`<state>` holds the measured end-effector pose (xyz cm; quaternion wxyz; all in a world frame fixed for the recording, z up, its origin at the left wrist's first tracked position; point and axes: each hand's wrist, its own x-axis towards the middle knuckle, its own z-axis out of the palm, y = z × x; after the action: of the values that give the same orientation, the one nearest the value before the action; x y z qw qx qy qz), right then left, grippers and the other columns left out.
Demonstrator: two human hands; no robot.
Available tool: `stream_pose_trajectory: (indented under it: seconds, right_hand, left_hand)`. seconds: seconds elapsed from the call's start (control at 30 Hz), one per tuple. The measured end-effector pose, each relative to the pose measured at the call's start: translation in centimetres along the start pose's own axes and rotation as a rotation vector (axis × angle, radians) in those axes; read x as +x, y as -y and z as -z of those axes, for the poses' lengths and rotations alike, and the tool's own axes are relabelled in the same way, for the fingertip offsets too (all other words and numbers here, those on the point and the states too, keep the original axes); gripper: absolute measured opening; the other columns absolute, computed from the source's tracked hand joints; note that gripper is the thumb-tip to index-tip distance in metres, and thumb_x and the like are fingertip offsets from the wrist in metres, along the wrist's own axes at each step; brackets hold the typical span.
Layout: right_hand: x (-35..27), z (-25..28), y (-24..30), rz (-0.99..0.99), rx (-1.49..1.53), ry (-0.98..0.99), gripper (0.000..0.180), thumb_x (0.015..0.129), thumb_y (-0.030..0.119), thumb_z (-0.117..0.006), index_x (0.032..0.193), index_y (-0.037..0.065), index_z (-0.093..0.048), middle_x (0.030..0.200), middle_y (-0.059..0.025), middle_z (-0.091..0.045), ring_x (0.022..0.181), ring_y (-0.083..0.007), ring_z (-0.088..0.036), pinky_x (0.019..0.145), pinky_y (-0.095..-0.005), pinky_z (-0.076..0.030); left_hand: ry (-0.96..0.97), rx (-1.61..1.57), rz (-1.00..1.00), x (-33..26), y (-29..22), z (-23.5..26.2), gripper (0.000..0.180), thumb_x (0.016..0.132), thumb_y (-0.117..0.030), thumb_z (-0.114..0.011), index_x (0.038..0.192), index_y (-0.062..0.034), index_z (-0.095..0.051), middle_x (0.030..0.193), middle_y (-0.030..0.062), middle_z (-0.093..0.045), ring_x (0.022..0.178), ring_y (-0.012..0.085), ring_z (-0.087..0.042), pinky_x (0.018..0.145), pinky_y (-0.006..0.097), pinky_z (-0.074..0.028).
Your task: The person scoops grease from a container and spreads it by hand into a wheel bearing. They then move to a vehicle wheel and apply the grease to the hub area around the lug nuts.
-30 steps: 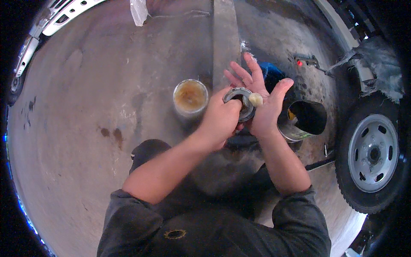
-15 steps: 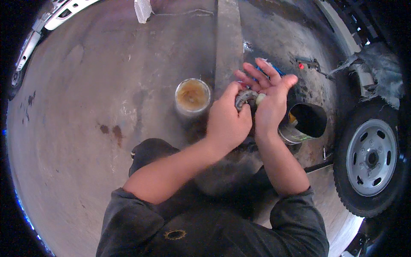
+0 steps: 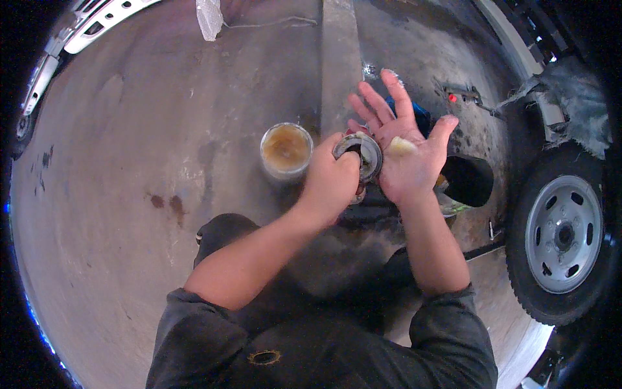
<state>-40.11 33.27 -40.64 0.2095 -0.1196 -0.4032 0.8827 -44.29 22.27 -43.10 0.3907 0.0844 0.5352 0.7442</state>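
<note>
A: From my remote seat, the landmark is the round open tub of amber grease [image 3: 286, 150] on the stained concrete floor [image 3: 129, 162]. Just to the right of the tub, my left hand [image 3: 332, 185] grips a round grey metal bearing with a dark centre hole [image 3: 360, 153]; its fingers are curled tight around the ring's near edge.

B: And the other hand?

A: My right hand [image 3: 405, 152] lies further right of the tub, palm up, fingers spread and straight, thumb apart. A pale yellow dab of grease [image 3: 400, 146] sits on the palm. The bearing's rim touches the palm's inner edge.

B: What else lies about the tub?

A: Well right of it, a dark open can [image 3: 468, 183] partly hidden by the right wrist; beyond that, a black tyre on a grey steel wheel [image 3: 562, 235]. Above the tub, a long grey concrete strip [image 3: 339, 58].

B: What might go wrong?

A: In my judgement, greasy fingers could let the bearing slip to the gritty floor, carrying dirt into it. The dab could also slide off the tilted palm. The tub stands close to my left forearm and could be knocked over.
</note>
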Motion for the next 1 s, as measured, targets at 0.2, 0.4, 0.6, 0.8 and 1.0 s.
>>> stream_pose_trajectory:
  seconds: [0.2,0.4,0.6,0.8,1.0]
  right_hand:
    - [-0.3,1.0,-2.9,-0.117,-0.246,-0.128,0.109,0.077,0.086,-0.003,0.147,0.008,-0.031,0.144,-0.0192,-0.038,0.130,-0.0309,-0.041,0.108,-0.0435,-0.032]
    - [0.3,1.4,-2.6,0.040,-0.163,-0.295,0.103,0.083,0.082,-0.006,0.131,0.000,-0.047,0.130,-0.0201,-0.052,0.114,-0.0318,-0.055,0.099,-0.0427,-0.042]
    - [0.2,-0.6,-1.8,0.092,-0.341,-0.303,0.087,0.092,0.070,-0.013,0.124,-0.002,-0.050,0.119,-0.0205,-0.058,0.104,-0.0327,-0.062,0.091,-0.0436,-0.049]
    - [0.9,0.3,-0.9,-0.127,-0.222,-0.317,0.083,0.094,0.068,-0.017,0.126,-0.002,-0.050,0.119,-0.0221,-0.058,0.103,-0.0344,-0.063,0.088,-0.0434,-0.051]
    - [0.7,0.6,0.0,-0.026,-0.063,-0.143,0.106,0.080,0.083,0.002,0.143,0.008,-0.038,0.142,-0.0182,-0.043,0.129,-0.0333,-0.041,0.104,-0.0459,-0.035]
  left_hand:
    - [0.069,-0.093,0.202,-0.3,-2.0,-0.6,0.018,0.086,-0.006,-0.043,0.096,-0.0060,-0.058,0.079,0.0027,-0.056,0.064,0.0101,-0.052,0.047,0.026,-0.041]
    - [-0.086,0.171,-0.244,0.7,-0.1,-0.2,0.014,0.084,-0.006,-0.048,0.096,-0.0051,-0.055,0.076,0.0042,-0.056,0.067,0.0116,-0.053,0.052,0.027,-0.043]
    - [-0.125,0.533,-0.565,0.3,1.2,-0.6,0.019,0.077,-0.001,-0.052,0.096,0.0007,-0.054,0.084,0.0227,-0.063,0.080,0.0377,-0.064,0.071,0.043,-0.048]
    - [0.028,0.412,-0.578,1.0,0.7,-0.5,0.020,0.078,-0.001,-0.051,0.098,0.0015,-0.055,0.081,0.0189,-0.063,0.077,0.0365,-0.065,0.072,0.044,-0.049]
    - [0.070,0.058,-0.013,-0.2,-0.6,-0.6,0.025,0.083,-0.002,-0.044,0.104,-0.0027,-0.058,0.086,0.0012,-0.058,0.074,0.0089,-0.053,0.060,0.026,-0.044]
